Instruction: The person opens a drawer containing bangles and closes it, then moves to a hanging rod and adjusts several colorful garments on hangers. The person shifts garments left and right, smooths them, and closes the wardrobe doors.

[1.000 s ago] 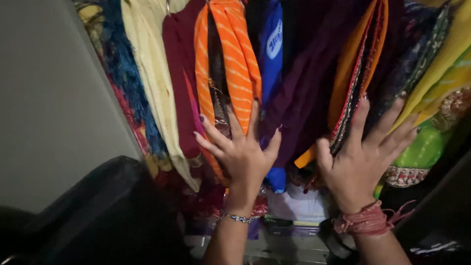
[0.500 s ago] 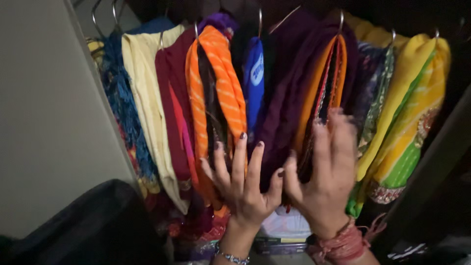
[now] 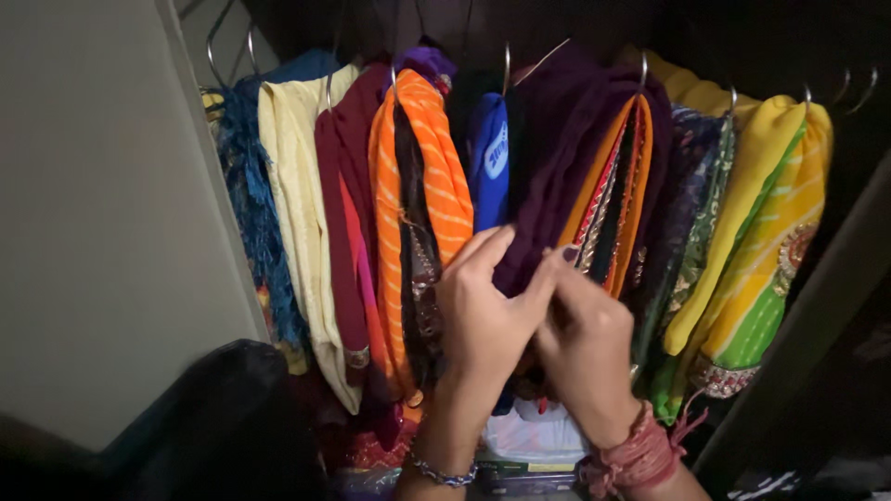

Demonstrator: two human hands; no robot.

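Note:
A row of folded garments hangs on metal hangers inside a wardrobe. My left hand (image 3: 483, 320) and my right hand (image 3: 585, 348) meet in front of a dark purple garment (image 3: 548, 176), fingers pinching its lower edge between them. Left of it hang a blue garment (image 3: 489, 162) and an orange striped one (image 3: 432, 186). To the right hangs an orange garment with a decorated border (image 3: 624, 186). My left wrist wears a bead bracelet, my right wrist red threads.
A maroon garment (image 3: 339, 213), a cream one (image 3: 288, 195) and a blue fringed one (image 3: 243, 186) hang at the left by the pale wardrobe wall (image 3: 102, 232). Yellow-green garments (image 3: 770, 232) hang at the right. A dark bag (image 3: 213, 427) sits low left; folded items (image 3: 529, 436) lie below.
My hands were spread apart with open fingers on the clothes; they have come together and closed on the purple garment's edge. The view has tilted up, showing the hangers.

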